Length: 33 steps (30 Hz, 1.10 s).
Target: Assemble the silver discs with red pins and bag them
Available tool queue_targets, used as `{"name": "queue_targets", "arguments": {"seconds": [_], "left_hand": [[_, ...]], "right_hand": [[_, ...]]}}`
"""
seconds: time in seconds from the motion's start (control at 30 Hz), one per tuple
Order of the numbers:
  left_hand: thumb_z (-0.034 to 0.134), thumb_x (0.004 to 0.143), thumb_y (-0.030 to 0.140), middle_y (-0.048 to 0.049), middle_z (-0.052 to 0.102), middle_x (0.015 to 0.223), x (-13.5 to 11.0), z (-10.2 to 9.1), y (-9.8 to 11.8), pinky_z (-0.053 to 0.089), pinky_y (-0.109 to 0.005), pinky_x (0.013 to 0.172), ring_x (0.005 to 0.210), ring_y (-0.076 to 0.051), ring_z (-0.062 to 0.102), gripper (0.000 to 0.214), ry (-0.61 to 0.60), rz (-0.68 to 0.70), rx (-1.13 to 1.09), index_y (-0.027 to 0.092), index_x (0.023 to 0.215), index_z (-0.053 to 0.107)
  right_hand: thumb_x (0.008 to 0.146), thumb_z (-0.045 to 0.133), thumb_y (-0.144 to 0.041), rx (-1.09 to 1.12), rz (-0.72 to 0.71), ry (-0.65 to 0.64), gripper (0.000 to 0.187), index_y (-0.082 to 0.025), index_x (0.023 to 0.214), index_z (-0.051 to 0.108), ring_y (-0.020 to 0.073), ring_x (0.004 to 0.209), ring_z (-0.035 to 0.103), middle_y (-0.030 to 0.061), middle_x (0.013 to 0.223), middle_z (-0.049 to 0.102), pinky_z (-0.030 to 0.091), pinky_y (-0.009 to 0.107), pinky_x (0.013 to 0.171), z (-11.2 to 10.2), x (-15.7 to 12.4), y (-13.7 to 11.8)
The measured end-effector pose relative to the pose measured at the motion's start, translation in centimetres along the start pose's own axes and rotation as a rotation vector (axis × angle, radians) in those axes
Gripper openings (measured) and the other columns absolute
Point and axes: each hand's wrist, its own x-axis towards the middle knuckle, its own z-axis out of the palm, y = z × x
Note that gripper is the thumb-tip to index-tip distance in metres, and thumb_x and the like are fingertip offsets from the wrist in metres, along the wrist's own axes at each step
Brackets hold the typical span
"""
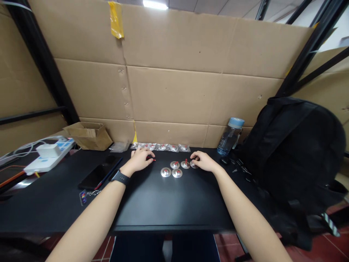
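Several silver finger cymbals with red loops lie on the black table; one finger cymbal sits at the front of the group and another finger cymbal is to its left. My right hand is curled over the group's rightmost finger cymbal, thumb and fingers at its rim and partly hiding it. Left of the group, my left hand hovers low with fingers apart. A small red loop shows by its fingertips; whatever is under the palm is hidden.
Behind the hands runs a row of clear-wrapped finger cymbals. On the left are a phone, a keychain, a paper bag and a power strip. A water bottle and a black backpack stand on the right.
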Motion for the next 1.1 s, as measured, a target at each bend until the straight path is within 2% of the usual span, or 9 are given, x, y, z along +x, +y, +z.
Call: {"name": "queue_targets", "arguments": {"seconds": [0.13, 0.3, 0.47, 0.57, 0.73, 0.8, 0.87, 1.0, 1.1], "left_hand": [[0.057, 0.086, 0.045, -0.0135, 0.054, 0.141, -0.1, -0.7, -1.8, 0.034, -0.057, 0.099, 0.129, -0.041, 0.040, 0.042, 0.101, -0.221, 0.161, 0.028, 0.124, 0.065], [0.052, 0.086, 0.045, -0.0228, 0.053, 0.138, -0.6, -1.6, -5.3, 0.035, -0.061, 0.095, 0.126, -0.046, 0.038, 0.053, 0.236, -0.543, 0.233, 0.018, 0.131, 0.059], [0.050, 0.086, 0.044, -0.0211, 0.059, 0.136, -0.9, -1.9, -7.3, 0.036, -0.062, 0.092, 0.127, -0.046, 0.039, 0.050, 0.154, -0.566, 0.142, 0.019, 0.128, 0.063], [0.049, 0.088, 0.043, -0.0211, 0.060, 0.134, -1.1, -2.6, -6.6, 0.035, -0.062, 0.093, 0.125, -0.045, 0.042, 0.046, 0.267, -0.563, 0.138, 0.018, 0.123, 0.065], [0.040, 0.096, 0.036, -0.0148, 0.062, 0.136, -1.2, -4.5, -2.8, 0.029, -0.056, 0.100, 0.126, -0.036, 0.046, 0.042, 0.645, -0.449, 0.089, 0.021, 0.130, 0.061], [0.039, 0.098, 0.033, -0.0124, 0.061, 0.137, -0.9, -4.5, -0.8, 0.028, -0.053, 0.102, 0.126, -0.033, 0.048, 0.041, 0.685, -0.348, 0.064, 0.023, 0.132, 0.059], [0.042, 0.097, 0.030, -0.0108, 0.059, 0.141, -0.7, -3.6, 1.1, 0.029, -0.050, 0.102, 0.128, -0.032, 0.048, 0.042, 0.607, -0.189, 0.052, 0.025, 0.135, 0.057], [0.046, 0.096, 0.029, -0.0064, 0.055, 0.147, -0.4, -0.4, 4.1, 0.030, -0.049, 0.104, 0.133, -0.030, 0.044, 0.045, 0.274, 0.173, 0.046, 0.029, 0.140, 0.055], [0.043, 0.099, 0.029, -0.0049, 0.057, 0.145, -0.5, 1.7, 5.4, 0.032, -0.047, 0.102, 0.131, -0.028, 0.044, 0.041, 0.104, 0.325, -0.003, 0.031, 0.138, 0.057]], "right_hand": [[0.079, 0.064, -0.015, -0.008, 0.010, -0.011, 0.019, -0.018, 0.097, 0.070, 0.0163, 0.082, 0.063, 0.0058, 0.098, 0.069, 0.049, 0.026, 0.075, -0.1, -0.1, -0.3], [0.078, 0.066, -0.016, -0.008, 0.004, -0.016, 0.020, -0.018, 0.097, 0.071, 0.0170, 0.084, 0.063, 0.0054, 0.098, 0.069, 0.048, 0.027, 0.076, 0.0, -0.1, -0.4], [0.077, 0.066, -0.016, -0.015, -0.003, -0.017, 0.020, -0.019, 0.097, 0.071, 0.0174, 0.084, 0.063, 0.0053, 0.098, 0.068, 0.048, 0.027, 0.076, 0.1, -0.1, -0.4], [0.077, 0.066, -0.016, -0.020, -0.009, -0.010, 0.020, -0.018, 0.096, 0.071, 0.0177, 0.085, 0.063, 0.0057, 0.098, 0.068, 0.048, 0.028, 0.077, 0.0, -0.1, -0.6], [0.078, 0.066, -0.015, 0.005, -0.026, 0.001, 0.021, -0.018, 0.099, 0.070, 0.0174, 0.084, 0.063, 0.0061, 0.098, 0.068, 0.049, 0.027, 0.077, 0.0, -0.1, -0.9], [0.078, 0.065, -0.015, 0.010, -0.031, -0.003, 0.021, -0.018, 0.099, 0.071, 0.0171, 0.085, 0.063, 0.0058, 0.097, 0.068, 0.048, 0.027, 0.077, 0.1, -0.1, -1.0], [0.078, 0.066, -0.015, 0.008, -0.036, -0.006, 0.022, -0.018, 0.099, 0.071, 0.0170, 0.085, 0.063, 0.0055, 0.097, 0.068, 0.048, 0.026, 0.076, 0.2, -0.1, -1.0], [0.078, 0.066, -0.015, 0.007, -0.039, -0.001, 0.022, -0.018, 0.099, 0.071, 0.0169, 0.085, 0.063, 0.0053, 0.097, 0.067, 0.048, 0.027, 0.076, 0.3, -0.1, -0.8], [0.078, 0.066, -0.015, 0.007, -0.031, -0.003, 0.022, -0.018, 0.099, 0.071, 0.0164, 0.083, 0.062, 0.0053, 0.097, 0.067, 0.048, 0.027, 0.076, 0.4, -0.1, -0.9]]}}
